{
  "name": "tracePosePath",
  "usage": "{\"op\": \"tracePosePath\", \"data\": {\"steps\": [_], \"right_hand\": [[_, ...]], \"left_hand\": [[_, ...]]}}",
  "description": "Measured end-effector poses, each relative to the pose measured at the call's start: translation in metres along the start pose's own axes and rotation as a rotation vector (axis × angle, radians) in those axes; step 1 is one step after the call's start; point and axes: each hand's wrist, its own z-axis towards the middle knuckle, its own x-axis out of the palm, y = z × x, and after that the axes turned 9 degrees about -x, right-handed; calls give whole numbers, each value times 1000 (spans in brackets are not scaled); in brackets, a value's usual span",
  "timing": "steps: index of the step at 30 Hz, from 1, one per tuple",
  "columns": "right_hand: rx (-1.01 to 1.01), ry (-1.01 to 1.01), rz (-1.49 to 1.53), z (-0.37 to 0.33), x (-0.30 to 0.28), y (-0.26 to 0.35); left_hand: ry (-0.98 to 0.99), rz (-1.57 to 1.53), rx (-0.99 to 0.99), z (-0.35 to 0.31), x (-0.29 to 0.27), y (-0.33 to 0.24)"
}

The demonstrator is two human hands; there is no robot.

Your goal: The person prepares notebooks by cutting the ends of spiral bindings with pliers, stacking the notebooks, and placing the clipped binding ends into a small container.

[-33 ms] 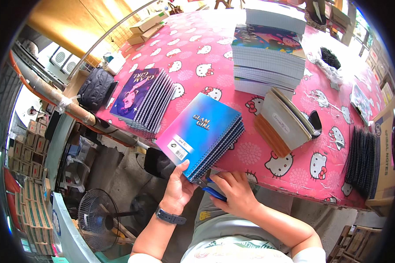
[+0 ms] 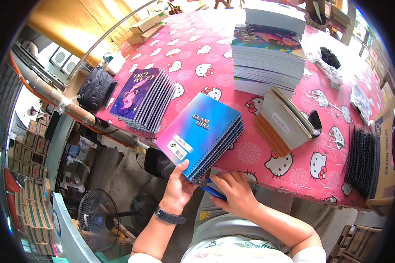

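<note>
A stack of spiral notebooks with a blue and pink cover lies at the table's near edge, its wire-bound side facing right. My left hand grips the near corner, thumb on the cover and fingers beneath. In my right hand is a pair of pliers with blue handles. Their metal jaws meet the near end of the binding, beside my left fingers; whether they are closed on the wire is too small to tell. Left of this stack stands another pile of spiral notebooks with purple covers.
A pink patterned cloth covers the table. Farther back rises a tall stack of unbound pages. A grey and brown board block sits right of the notebooks. Black spiral coils stand beside a carton. A fan is at lower left.
</note>
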Motion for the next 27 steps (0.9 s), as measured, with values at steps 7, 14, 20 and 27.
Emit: {"op": "tracePosePath", "data": {"steps": [7, 14, 20, 27], "right_hand": [[597, 100, 845, -8, 6, 3], [73, 66, -119, -2, -2, 15], [364, 163, 485, -10, 5, -2], [413, 135, 485, -10, 1, 8]], "left_hand": [[29, -18, 3, 2, -3, 2], [30, 9, 12, 1, -1, -1], [30, -37, 15, 2, -2, 0], [40, -36, 10, 2, -3, 2]]}}
